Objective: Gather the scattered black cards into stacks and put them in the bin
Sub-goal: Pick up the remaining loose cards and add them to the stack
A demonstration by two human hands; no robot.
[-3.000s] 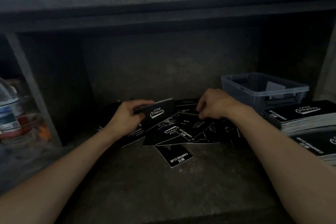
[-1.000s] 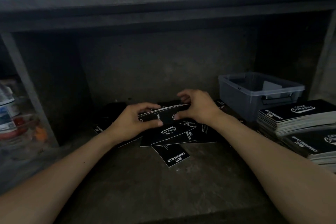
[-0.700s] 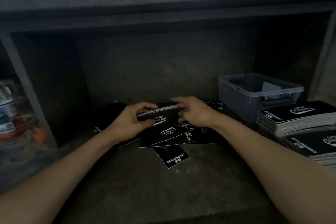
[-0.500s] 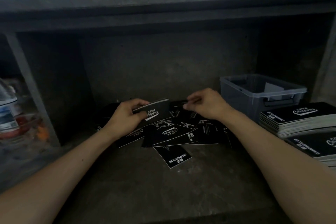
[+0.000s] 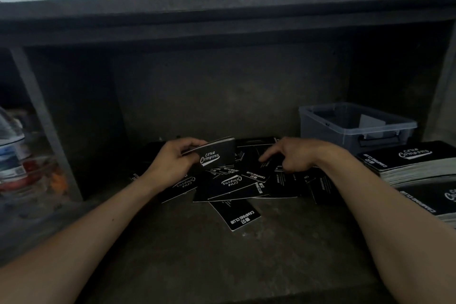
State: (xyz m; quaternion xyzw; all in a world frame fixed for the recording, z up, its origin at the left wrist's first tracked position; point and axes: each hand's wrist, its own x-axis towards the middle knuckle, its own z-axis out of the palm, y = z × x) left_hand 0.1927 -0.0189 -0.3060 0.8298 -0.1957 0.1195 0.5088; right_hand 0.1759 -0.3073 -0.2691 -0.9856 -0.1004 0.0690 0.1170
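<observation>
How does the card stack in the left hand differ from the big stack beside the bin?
The held stack is thin, the big stack much thicker. The held stack is raised and tilted in the left hand; the big stack lies flat on the shelf, untouched. Both have black tops with the same white script logo.

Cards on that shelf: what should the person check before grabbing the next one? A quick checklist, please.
1. Left hand gripping the stack: ok, fingers curl round it.
2. Right hand free: ok, it holds nothing; its fingers reach onto the pile.
3. Stack edges squared: cannot tell, too dim.
4. Pile gathered: not ok, many cards lie overlapped, and the front card pokes out towards the person.
5. Bin open: ok, no lid on it.
</observation>
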